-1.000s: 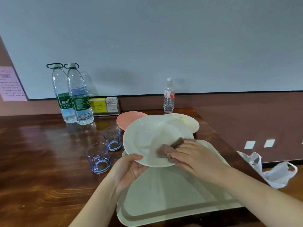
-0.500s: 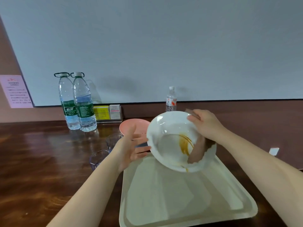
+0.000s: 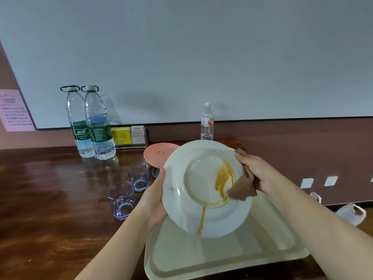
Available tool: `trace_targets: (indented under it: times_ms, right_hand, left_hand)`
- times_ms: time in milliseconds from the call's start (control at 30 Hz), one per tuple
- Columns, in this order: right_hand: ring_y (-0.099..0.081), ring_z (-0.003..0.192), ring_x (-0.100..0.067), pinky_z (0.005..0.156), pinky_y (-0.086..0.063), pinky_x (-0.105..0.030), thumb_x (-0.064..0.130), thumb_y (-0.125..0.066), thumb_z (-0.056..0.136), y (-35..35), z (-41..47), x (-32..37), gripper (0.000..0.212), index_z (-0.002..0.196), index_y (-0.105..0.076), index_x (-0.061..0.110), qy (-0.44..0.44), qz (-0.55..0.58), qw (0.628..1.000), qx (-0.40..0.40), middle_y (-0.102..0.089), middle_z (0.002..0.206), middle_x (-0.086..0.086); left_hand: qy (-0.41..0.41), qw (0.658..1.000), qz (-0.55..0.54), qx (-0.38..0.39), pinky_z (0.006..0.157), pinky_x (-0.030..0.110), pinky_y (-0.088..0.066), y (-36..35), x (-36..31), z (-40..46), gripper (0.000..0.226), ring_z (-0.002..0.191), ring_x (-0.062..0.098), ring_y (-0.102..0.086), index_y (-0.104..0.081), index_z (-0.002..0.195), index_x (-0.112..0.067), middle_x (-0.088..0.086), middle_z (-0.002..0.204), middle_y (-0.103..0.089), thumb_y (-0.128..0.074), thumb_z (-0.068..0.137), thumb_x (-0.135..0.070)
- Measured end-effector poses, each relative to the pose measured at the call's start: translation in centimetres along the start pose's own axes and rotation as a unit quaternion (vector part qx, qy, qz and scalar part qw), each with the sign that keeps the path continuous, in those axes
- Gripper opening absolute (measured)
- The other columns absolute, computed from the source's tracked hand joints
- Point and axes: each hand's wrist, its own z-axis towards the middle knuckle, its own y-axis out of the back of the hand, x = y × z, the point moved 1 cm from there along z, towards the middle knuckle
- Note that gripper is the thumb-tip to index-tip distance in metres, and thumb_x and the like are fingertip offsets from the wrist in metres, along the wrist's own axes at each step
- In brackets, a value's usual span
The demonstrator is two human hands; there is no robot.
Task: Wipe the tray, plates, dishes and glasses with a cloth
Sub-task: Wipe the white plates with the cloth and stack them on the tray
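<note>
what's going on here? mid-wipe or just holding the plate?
A person holds a round white plate tilted over the cream plastic tray. The left hand grips its left rim; the right hand pinches a brown cloth against the right rim. An orange sauce streak runs down the plate, not yet wiped. Two clear blue-tinted glasses and a pink dish wait on the wooden table.

We seemed to be in a canteen or plain eatery, not a home: a long dark wooden worktop [image 3: 50, 199] ran against a bare wall with a big white panel [image 3: 181, 57], a clear stand of printed cards [image 3: 131, 136] stood on it, a pink notice [image 3: 15, 110] was posted beside, and a cream serving tray [image 3: 222, 255] lay among bottled water [image 3: 99, 126].
</note>
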Motion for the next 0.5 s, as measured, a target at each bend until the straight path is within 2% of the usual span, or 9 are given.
trace_targets:
  times_ms: [67, 133, 233, 300, 333, 400, 433, 500]
  right_hand:
    - [-0.063, 0.073, -0.021, 0.070, -0.055, -0.033, 0.021, -0.055, 0.094, -0.3, 0.4, -0.4, 0.010, 0.093, -0.063, 0.015, 0.001, 0.005, 1.000, -0.014, -0.063, 0.082, -0.010]
    - [-0.062, 0.080, -0.019, 0.085, -0.051, -0.039, 0.026, -0.051, 0.096, -0.6, 1.1, -0.8, 0.013, 0.090, -0.062, 0.021, 0.017, -0.004, 0.999, -0.044, -0.065, 0.088, -0.003]
    - [-0.056, 0.103, -0.015, 0.098, -0.044, -0.033, 0.037, -0.043, 0.098, -1.6, 1.8, -1.2, 0.031, 0.123, -0.057, 0.024, 0.080, -0.080, 0.992, -0.053, -0.060, 0.116, 0.006]
    - [-0.053, 0.112, -0.014, 0.098, -0.042, -0.029, 0.039, -0.040, 0.099, -3.2, 1.7, -1.0, 0.038, 0.131, -0.052, 0.023, 0.129, -0.147, 0.980, -0.019, -0.056, 0.127, 0.005]
    - [-0.050, 0.120, -0.015, 0.102, -0.039, -0.031, 0.041, -0.037, 0.099, -4.0, 1.8, -0.8, 0.039, 0.132, -0.051, 0.027, 0.165, -0.200, 0.966, 0.002, -0.053, 0.133, 0.004]
    - [-0.030, 0.138, -0.020, 0.115, -0.019, -0.045, 0.047, -0.028, 0.098, -5.5, 1.9, -0.3, 0.043, 0.137, -0.043, 0.039, 0.230, -0.364, 0.901, 0.040, -0.038, 0.147, 0.008]
    - [-0.019, 0.143, -0.019, 0.116, -0.009, -0.047, 0.044, -0.025, 0.099, -6.2, 1.7, 0.0, 0.043, 0.140, -0.037, 0.040, 0.245, -0.439, 0.863, 0.045, -0.028, 0.152, 0.010]
    - [-0.010, 0.145, -0.015, 0.116, -0.005, -0.044, 0.037, -0.022, 0.102, -7.5, 1.1, 0.5, 0.044, 0.145, -0.031, 0.032, 0.285, -0.523, 0.803, 0.036, -0.020, 0.156, 0.007]
  left_hand:
    - [0.002, 1.000, -0.029, -0.005, 0.090, 0.046, -0.047, 0.0, 0.4, 0.4, 0.066, 0.116, 0.032, -0.057, -0.050, 0.133, -0.019, 0.012, 0.128, -0.061, -0.049, 0.076, -0.052]
    - [0.005, 0.999, -0.033, -0.020, 0.088, 0.046, -0.047, 0.2, 0.5, 0.7, 0.069, 0.117, 0.033, -0.056, -0.049, 0.134, -0.018, 0.013, 0.128, -0.060, -0.050, 0.074, -0.053]
    - [-0.005, 0.999, -0.001, -0.032, 0.089, 0.046, -0.048, 0.4, 0.7, 1.2, 0.071, 0.115, 0.033, -0.058, -0.051, 0.132, -0.018, 0.012, 0.126, -0.062, -0.051, 0.073, -0.057]
    - [-0.018, 0.998, 0.029, -0.050, 0.093, 0.046, -0.048, 0.1, 1.0, 1.6, 0.068, 0.113, 0.032, -0.060, -0.055, 0.128, -0.017, 0.011, 0.123, -0.064, -0.051, 0.075, -0.059]
    - [-0.027, 0.997, 0.048, -0.059, 0.093, 0.045, -0.048, -0.1, 1.1, 1.7, 0.063, 0.111, 0.031, -0.061, -0.057, 0.125, -0.017, 0.011, 0.120, -0.066, -0.050, 0.079, -0.058]
    - [-0.043, 0.993, 0.083, -0.073, 0.091, 0.043, -0.049, -0.6, 1.2, 1.9, 0.054, 0.108, 0.029, -0.063, -0.059, 0.121, -0.016, 0.009, 0.116, -0.068, -0.046, 0.086, -0.057]
    - [-0.049, 0.992, 0.092, -0.076, 0.091, 0.043, -0.049, -0.8, 1.2, 1.9, 0.053, 0.107, 0.029, -0.064, -0.060, 0.120, -0.017, 0.009, 0.115, -0.069, -0.045, 0.088, -0.056]
    - [-0.066, 0.990, 0.104, -0.072, 0.094, 0.044, -0.047, -1.1, 1.0, 1.9, 0.052, 0.108, 0.028, -0.063, -0.059, 0.121, -0.018, 0.009, 0.116, -0.068, -0.040, 0.090, -0.056]
